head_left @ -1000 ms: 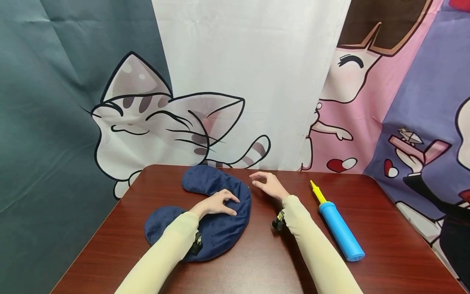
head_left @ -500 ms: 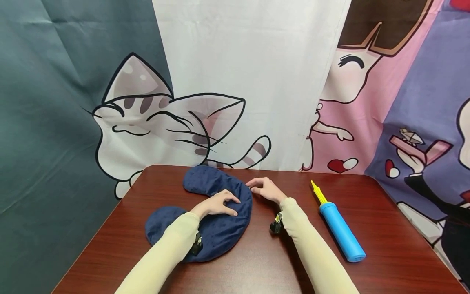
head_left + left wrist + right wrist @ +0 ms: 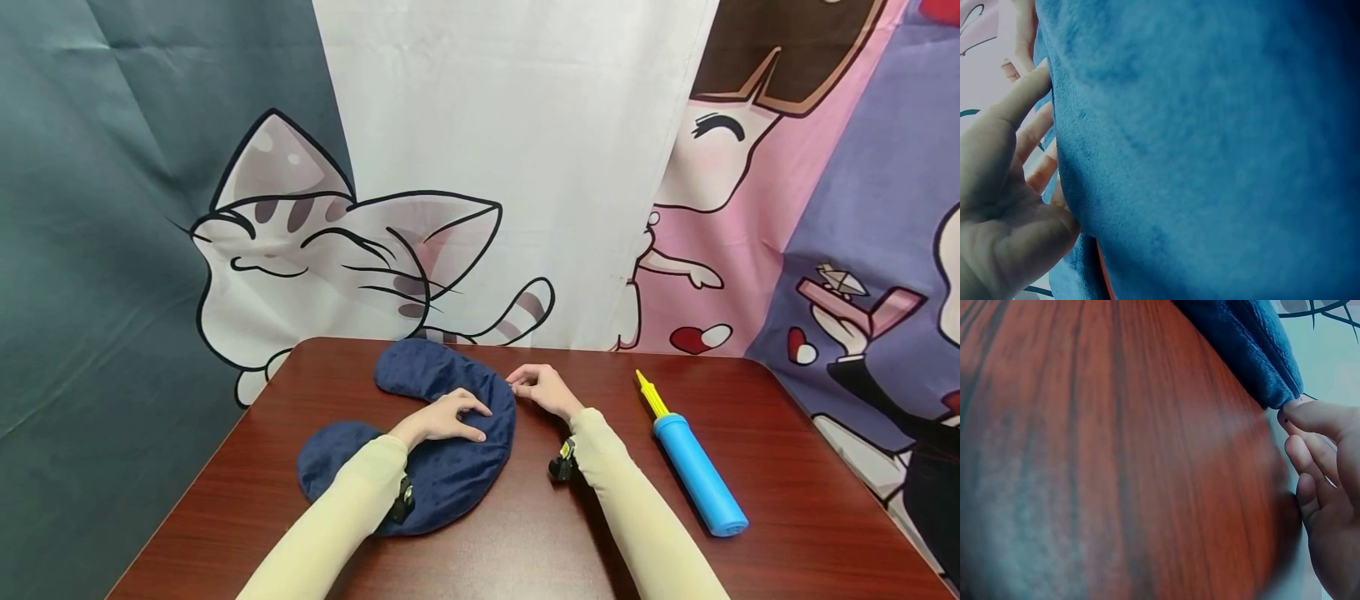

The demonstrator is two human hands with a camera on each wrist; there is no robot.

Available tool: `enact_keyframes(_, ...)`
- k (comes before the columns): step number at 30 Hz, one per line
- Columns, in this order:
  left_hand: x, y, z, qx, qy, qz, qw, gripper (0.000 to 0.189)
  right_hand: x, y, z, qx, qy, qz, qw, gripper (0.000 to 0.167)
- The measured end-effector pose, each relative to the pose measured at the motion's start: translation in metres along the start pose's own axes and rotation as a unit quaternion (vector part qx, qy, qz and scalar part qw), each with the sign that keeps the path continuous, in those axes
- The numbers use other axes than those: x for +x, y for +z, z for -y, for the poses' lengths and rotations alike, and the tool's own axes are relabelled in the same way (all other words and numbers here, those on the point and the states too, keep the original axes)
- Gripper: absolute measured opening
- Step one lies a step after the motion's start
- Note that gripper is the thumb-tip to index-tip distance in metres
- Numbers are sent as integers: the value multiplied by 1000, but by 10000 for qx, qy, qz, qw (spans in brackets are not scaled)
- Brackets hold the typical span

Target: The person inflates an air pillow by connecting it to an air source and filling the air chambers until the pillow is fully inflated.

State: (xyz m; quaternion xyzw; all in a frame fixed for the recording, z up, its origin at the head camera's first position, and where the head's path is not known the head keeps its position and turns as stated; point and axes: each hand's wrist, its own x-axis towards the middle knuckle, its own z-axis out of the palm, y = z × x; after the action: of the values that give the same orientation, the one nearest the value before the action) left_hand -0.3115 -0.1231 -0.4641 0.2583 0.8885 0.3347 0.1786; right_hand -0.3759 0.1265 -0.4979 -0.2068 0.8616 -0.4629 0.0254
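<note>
1. Lying flat on the desk (image 3: 555, 542) is a dark blue, U-shaped neck pillow (image 3: 450, 483), the landmark here, its open side facing left.
2. The left hand (image 3: 442, 417) rests on top of the pillow, fingers apart and loosely bent, thumb spread away; it grips nothing.
3. The right hand (image 3: 546, 389) is at the pillow's far right edge. Thumb and forefinger close in a pinch there, at the end of a zip (image 3: 1266, 344) running along the seam. Whether they hold a pull or a bit of cloth is too small to tell.
4. To the right of the pillow, well apart from it and untouched, lies a blue hand pump (image 3: 697, 475), its yellow nozzle (image 3: 651, 395) pointing away from the person.
5. The step in hand appears to be taking hold at the zip while the pillow is steadied. The next move probably calls for a firm pinch from the right hand, and a light press from the left so the soft pillow does not slide.
</note>
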Motion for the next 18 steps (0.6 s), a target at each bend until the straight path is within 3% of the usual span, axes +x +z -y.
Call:
enact_keyframes(10,0,1,0,48,-23,61,10000,48,-3,-1,2,-239,160,-275,9992,5)
enact_keyframes(18,0,0,-3,150,-240,89,9996,51,-5,-2,2,-475,158,-219,9985,4)
